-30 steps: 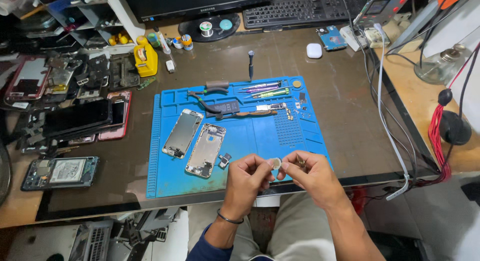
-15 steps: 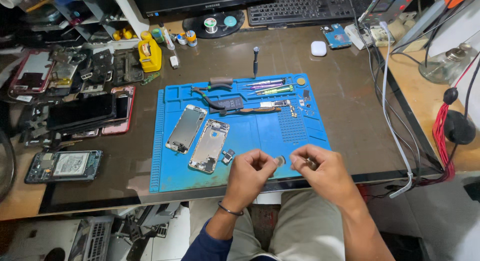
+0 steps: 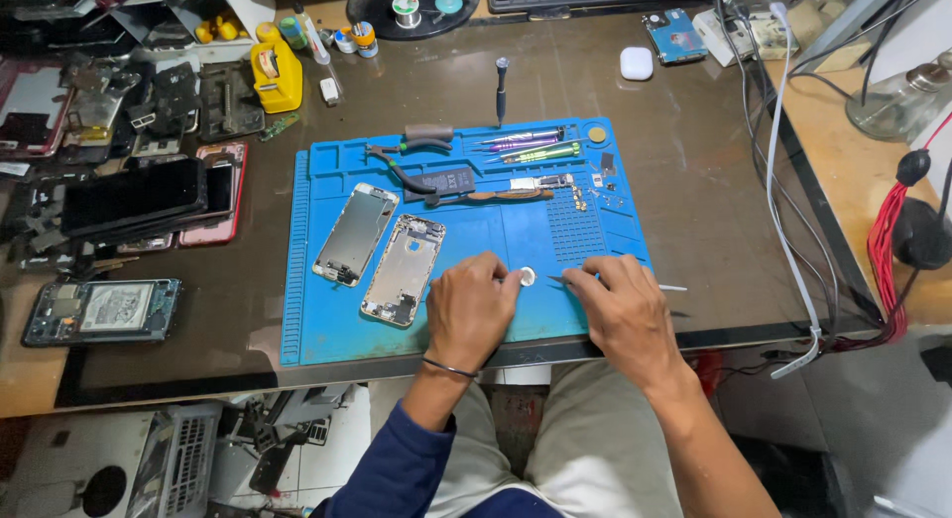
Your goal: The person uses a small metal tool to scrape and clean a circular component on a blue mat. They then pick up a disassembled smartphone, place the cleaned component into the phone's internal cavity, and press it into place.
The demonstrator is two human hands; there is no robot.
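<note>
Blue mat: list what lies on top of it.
On the blue mat lie two opened phone shells, pliers, screwdrivers, and small screws. The left hand pinches a small round part; the right hand holds tweezers. Anything beneath the hands is covered.

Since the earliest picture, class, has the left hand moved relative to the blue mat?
Yes. The left hand has shifted up onto the blue mat, away from its near edge, beside the open phone frame.

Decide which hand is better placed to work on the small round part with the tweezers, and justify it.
Right. The right hand holds the tweezers, tips aimed at the small round part; the left hand pinches that part over the blue mat.
</note>
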